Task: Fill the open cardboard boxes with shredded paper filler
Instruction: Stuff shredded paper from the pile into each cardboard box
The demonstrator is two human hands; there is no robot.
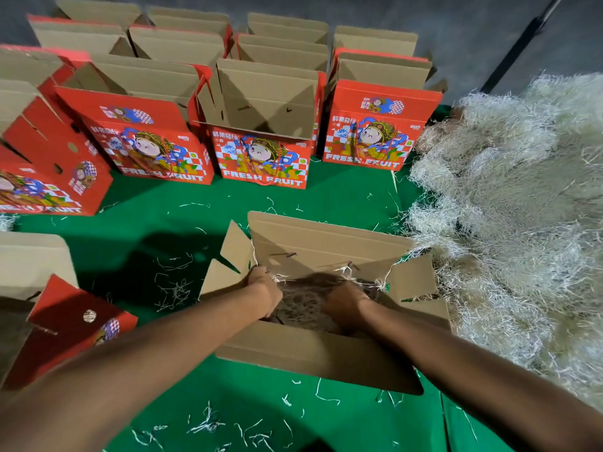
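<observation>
Head view: both hands [264,290] [346,305] grip filler [303,305] inside the box [326,353], filler heap [522,207] beside.

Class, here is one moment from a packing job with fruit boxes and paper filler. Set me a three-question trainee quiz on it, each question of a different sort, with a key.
1. True or false: both hands are inside the nearest open box.
2. Multiple choice: the big pile of shredded paper lies (A) on the person's left, (B) on the person's right, (C) behind the far boxes.
3. Fill in: the boxes stand on a ____ floor covering.

Key
1. True: the left hand and the right hand both reach down into the filler in that box.
2. B.
3. Green.
</observation>
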